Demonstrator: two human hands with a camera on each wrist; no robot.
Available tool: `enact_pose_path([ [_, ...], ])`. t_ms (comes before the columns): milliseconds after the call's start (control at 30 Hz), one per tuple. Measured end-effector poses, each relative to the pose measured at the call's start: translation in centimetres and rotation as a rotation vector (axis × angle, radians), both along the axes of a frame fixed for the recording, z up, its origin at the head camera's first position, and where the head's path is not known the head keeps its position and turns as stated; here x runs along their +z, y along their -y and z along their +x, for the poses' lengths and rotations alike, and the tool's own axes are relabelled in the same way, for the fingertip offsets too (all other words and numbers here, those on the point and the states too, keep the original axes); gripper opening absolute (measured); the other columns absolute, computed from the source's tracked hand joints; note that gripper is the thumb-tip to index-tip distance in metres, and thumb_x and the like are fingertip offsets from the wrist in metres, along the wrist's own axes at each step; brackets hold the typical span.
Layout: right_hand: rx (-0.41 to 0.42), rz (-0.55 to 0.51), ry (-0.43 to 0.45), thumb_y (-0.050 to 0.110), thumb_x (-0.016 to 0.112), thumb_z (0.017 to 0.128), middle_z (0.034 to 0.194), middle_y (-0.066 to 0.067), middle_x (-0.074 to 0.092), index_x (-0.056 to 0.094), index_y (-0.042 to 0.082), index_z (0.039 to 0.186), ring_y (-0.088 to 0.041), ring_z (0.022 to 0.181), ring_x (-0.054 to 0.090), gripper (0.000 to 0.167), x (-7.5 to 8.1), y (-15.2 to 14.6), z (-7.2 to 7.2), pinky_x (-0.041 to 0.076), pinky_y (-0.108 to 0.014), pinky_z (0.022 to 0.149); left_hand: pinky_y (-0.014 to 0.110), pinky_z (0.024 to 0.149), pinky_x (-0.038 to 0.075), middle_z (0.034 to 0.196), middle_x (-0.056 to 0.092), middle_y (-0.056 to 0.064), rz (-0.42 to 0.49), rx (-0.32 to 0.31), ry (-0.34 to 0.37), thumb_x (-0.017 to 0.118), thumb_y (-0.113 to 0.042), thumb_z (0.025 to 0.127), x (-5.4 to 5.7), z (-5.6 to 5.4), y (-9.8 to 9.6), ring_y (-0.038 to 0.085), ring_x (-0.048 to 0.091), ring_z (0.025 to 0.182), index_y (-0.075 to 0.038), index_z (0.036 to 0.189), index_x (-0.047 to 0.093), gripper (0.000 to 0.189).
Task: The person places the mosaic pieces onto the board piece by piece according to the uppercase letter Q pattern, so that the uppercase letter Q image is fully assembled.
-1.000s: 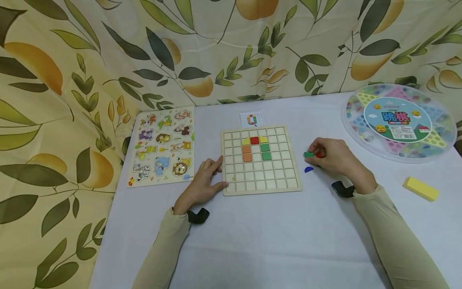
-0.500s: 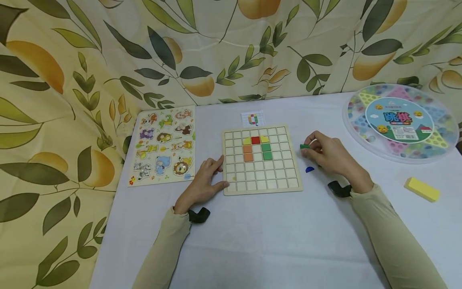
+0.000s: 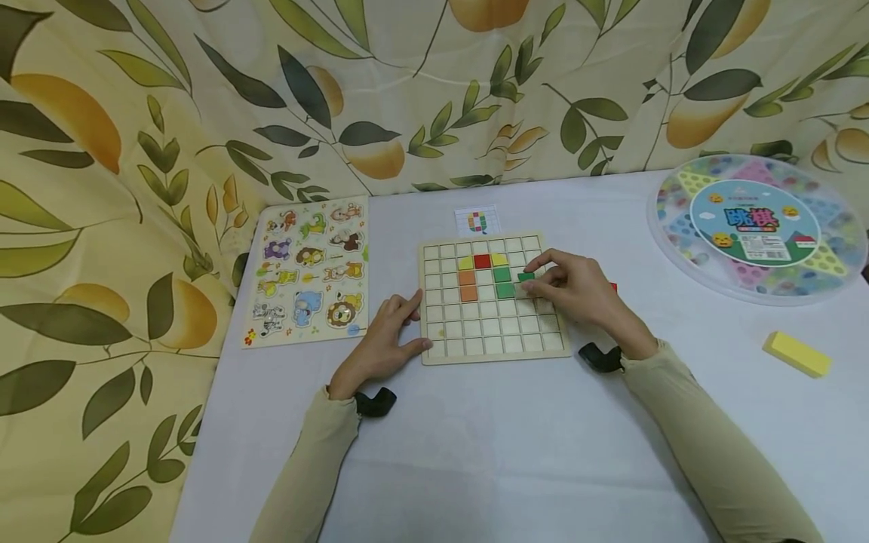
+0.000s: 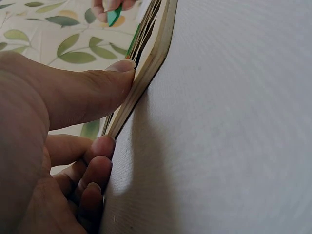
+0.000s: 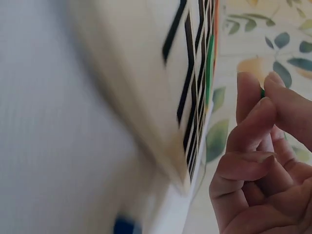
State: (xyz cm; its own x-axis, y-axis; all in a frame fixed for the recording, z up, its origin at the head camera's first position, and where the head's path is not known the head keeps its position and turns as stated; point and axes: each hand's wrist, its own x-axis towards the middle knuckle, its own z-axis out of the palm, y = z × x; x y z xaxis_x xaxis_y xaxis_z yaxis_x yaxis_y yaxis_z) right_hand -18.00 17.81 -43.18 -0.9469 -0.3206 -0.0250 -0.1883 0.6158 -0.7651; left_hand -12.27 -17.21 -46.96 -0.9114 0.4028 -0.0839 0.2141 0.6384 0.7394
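Observation:
A wooden grid board (image 3: 489, 351) lies on the table, with yellow, red (image 3: 482, 261), orange (image 3: 468, 285) and green tiles (image 3: 504, 282) forming an arch in its upper middle. My left hand (image 3: 380, 343) rests at the board's left edge; in the left wrist view its thumb (image 4: 92, 92) lies straight against the rim and the other fingers bend beside it. Over the right columns, my right hand (image 3: 573, 290) pinches a small green tile (image 3: 526, 277) between thumb and fingertips. The left wrist view shows this tile (image 4: 114, 16) with one curved side.
Behind the board lies a small pattern card (image 3: 477, 221). An animal puzzle board (image 3: 308, 275) is at left, a round game box (image 3: 753, 226) at back right, a yellow block (image 3: 797, 354) at right. A red piece (image 3: 614, 286) peeks past the right hand; a blue piece (image 5: 126, 225) sits near the board.
My right hand has lifted the green tile from beside the red piece and carried it left over the board's right side. The left hand stays at the board's edge.

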Motion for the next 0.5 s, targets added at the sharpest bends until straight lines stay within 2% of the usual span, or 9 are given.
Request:
enact_pose_path([
  [233, 0.048, -0.040, 0.038, 0.016, 0.084, 0.093, 0.088, -0.008, 0.081, 0.076, 0.007, 0.120, -0.016, 0.076, 0.071, 0.030, -0.1, 1.9, 0.0, 0.045, -0.024, 0.069, 0.036, 0.094, 0.037, 0.117, 0.053, 0.008, 0.004, -0.006, -0.009, 0.081, -0.017, 0.096, -0.1, 0.0, 0.0, 0.020, 0.042, 0.103, -0.007, 0.168, 0.028, 0.090],
  [500, 0.156, -0.056, 0.044, 0.007, 0.084, 0.091, 0.094, -0.008, 0.081, 0.077, 0.004, 0.120, -0.018, 0.081, 0.076, 0.030, -0.6, 4.0, 0.3, 0.050, -0.025, 0.069, 0.035, 0.094, 0.037, 0.118, 0.053, 0.009, 0.007, 0.000, 0.001, 0.080, -0.017, 0.096, -0.2, -0.2, 0.1, 0.020, 0.042, 0.104, -0.007, 0.168, 0.028, 0.090],
])
